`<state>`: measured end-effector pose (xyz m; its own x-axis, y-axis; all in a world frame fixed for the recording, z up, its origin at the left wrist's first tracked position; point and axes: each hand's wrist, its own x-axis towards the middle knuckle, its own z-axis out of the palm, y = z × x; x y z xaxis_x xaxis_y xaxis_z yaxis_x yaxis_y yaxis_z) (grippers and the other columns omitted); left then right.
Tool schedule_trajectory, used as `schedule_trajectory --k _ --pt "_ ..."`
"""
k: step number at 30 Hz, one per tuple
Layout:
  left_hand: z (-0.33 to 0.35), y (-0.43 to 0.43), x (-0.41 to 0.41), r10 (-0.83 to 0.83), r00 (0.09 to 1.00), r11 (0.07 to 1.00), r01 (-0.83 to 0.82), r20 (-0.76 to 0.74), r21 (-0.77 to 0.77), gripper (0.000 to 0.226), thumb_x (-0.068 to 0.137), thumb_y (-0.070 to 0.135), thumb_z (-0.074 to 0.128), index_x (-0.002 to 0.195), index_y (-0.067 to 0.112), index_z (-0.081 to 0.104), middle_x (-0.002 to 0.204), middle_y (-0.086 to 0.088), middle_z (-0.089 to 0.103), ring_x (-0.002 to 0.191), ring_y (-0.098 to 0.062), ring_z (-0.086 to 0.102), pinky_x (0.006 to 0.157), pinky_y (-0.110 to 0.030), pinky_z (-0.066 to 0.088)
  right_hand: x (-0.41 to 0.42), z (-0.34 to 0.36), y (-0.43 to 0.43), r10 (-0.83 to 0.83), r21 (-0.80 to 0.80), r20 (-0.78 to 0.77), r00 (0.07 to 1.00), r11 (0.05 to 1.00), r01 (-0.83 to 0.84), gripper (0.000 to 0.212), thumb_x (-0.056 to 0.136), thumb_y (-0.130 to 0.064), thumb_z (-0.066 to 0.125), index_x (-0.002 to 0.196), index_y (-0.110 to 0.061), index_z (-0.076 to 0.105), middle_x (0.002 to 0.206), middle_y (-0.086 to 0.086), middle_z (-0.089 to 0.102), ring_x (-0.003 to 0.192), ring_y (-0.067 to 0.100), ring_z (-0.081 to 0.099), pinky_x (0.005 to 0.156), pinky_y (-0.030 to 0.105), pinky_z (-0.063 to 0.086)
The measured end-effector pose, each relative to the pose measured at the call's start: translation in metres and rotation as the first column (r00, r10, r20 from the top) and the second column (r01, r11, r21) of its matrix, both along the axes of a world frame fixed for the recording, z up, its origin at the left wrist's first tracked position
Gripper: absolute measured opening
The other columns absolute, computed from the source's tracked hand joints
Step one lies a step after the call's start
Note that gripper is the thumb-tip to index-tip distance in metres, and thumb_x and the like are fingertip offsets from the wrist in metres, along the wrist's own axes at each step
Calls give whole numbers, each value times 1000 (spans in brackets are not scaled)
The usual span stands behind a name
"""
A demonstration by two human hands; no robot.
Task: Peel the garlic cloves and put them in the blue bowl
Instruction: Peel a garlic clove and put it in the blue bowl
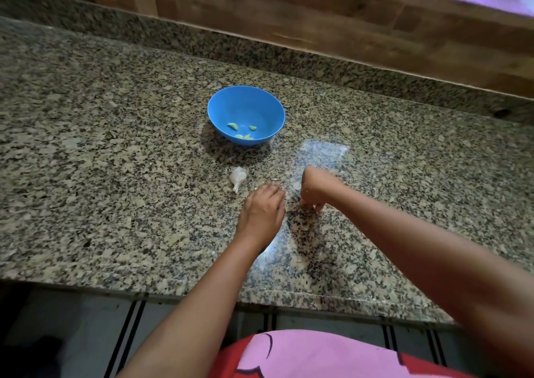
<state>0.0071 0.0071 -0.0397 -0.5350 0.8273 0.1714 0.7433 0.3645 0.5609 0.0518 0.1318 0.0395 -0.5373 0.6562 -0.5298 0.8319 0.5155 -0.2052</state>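
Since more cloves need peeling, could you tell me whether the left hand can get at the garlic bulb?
Probably yes: the left hand lies on the counter just beside the garlic bulb, with nothing between.

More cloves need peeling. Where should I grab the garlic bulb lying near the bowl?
Pinch the round body of the garlic bulb from above, fingers on both sides. It lies on its side with the thin stem toward you; the stem looks too slim to hold firmly.

Blue bowl [267, 100] upright holding peeled cloves [232, 125], garlic head [238, 176] nearby
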Motion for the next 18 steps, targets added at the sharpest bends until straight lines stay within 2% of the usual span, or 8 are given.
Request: schedule_trajectory --k 3,6,9,12,15,17,18 --pt "1 -1 0 1 1000 1000 -1 10 3 38 100 25 39 136 15 48 145 0 42 138 -17 30 114 -28 13 -4 -1 0 46 37 41 998 998 -47 6 84 5 60 87 4 55 88 17 61 79 28 69 65 35 59" --pt "2 -1 1 1 1000 1000 -1 21 -4 38 100 25 39 136 16 48 146 1 42 139 -15 29 114 -28 13 -11 1 6 51 -46 156 986 998 -45 18 87 -2 62 99 12 61 98 18 69 83 25 70 74 35 58" --pt "2 -1 1 4 1000 1000 -4 29 3 38 100 25 40 135 15 50 145 0 43 138 -16 30 114 -29 15 -13 3 10 30 -100 202 979 995 -10 25 88 -7 61 106 11 61 102 17 69 84 23 69 68 29 58" --pt "2 -1 1 -6 1000 1000 5 27 23 37 99 22 42 132 12 52 142 -3 46 137 -18 33 113 -30 18 -7 -2 7 36 -12 108 993 999 -35 17 84 -2 65 97 7 59 85 19 66 72 25 70 61 33 59" --pt "1 -1 1 -8 1000 999 7 15 52 35 97 20 46 129 10 55 138 -6 51 134 -20 38 112 -32 22 2 -4 6 28 34 -11 1000 999 -28 11 85 0 63 95 4 60 88 17 63 76 25 68 67 35 59" --pt "0 -2 1 -8 1000 999 7 15 46 35 97 20 46 129 10 56 138 -5 51 134 -20 38 112 -32 21 14 -4 7 -11 -59 -90 996 998 6 11 84 -1 64 94 3 63 90 14 65 77 20 66 68 30 58" --pt "0 -2 0 -11 1000 999 10 25 40 34 97 20 46 129 11 56 138 -4 51 134 -19 38 113 -31 21 21 -4 9 -77 -159 -158 985 986 51 9 84 -2 64 91 3 64 88 13 66 74 18 65 69 29 58"
